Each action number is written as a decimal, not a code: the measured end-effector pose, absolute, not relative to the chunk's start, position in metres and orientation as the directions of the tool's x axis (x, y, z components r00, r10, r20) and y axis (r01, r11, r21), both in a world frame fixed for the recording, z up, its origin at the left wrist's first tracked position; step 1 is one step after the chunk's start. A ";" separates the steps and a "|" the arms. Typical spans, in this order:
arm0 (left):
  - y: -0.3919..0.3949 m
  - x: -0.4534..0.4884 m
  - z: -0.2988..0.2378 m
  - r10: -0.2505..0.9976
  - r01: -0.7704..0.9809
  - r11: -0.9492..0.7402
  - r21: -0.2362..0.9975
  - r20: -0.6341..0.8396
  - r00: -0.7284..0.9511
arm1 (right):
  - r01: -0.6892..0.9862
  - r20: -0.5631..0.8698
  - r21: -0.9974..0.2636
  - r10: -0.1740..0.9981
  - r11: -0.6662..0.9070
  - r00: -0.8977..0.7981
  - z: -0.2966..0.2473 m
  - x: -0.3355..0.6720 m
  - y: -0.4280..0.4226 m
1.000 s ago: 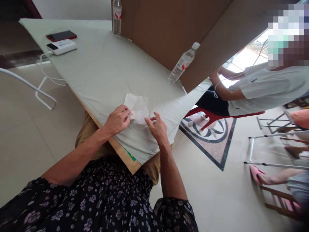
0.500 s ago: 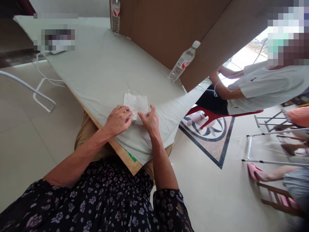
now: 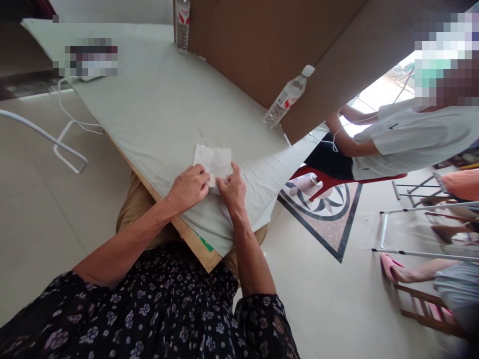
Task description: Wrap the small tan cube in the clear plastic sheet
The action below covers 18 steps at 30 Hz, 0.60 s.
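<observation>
A thin white sheet of paper [image 3: 213, 157], creased, lies near the close corner of the cloth-covered table [image 3: 149, 99]. On its lower part sits a small cream-coloured piece [image 3: 212, 180], too small to name. My left hand [image 3: 191, 184] has its fingers curled together at the piece's left side. At the right side my right hand [image 3: 232, 189] presses its thumb against the piece, fingers bent, the index finger raised higher. The fingers partly cover both piece and paper.
A tall cardboard panel [image 3: 254, 55] stands across the table, with a plastic bottle [image 3: 286, 97] and another bottle [image 3: 182, 25] beside it. A white cable [image 3: 62, 107] hangs at the left edge. A person in a white shirt [image 3: 415, 139] sits at right.
My right thumb has drawn in closer against the cream piece, and its fingers bend more. My left hand has shifted slightly right. The whole view has moved a little.
</observation>
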<state>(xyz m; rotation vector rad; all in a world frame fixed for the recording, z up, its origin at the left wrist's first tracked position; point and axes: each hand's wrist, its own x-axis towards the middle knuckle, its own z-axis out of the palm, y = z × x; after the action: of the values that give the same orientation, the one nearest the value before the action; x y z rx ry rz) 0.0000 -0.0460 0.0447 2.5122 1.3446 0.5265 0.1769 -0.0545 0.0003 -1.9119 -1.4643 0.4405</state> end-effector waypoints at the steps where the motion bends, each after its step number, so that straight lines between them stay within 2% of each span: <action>1: -0.047 0.001 0.046 0.840 0.754 -0.541 0.373 0.189 0.509 | 0.699 0.146 -0.705 0.939 -0.122 0.311 0.003 0.175 -0.055; 10: -0.047 0.003 0.044 0.844 0.765 -0.532 0.363 0.153 0.514 | 0.567 0.206 -0.823 0.937 0.010 0.283 0.023 0.158 -0.057; 18: -0.043 0.001 0.034 0.846 0.714 -0.524 0.464 0.190 0.498 | 0.549 0.190 -0.835 0.946 0.016 0.262 0.023 0.148 -0.055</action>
<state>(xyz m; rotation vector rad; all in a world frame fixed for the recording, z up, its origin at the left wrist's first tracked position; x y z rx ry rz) 0.0007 -0.0429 0.0343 2.4213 1.3085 0.5725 0.1484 -0.0545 0.0233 -1.6512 -1.4017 0.5655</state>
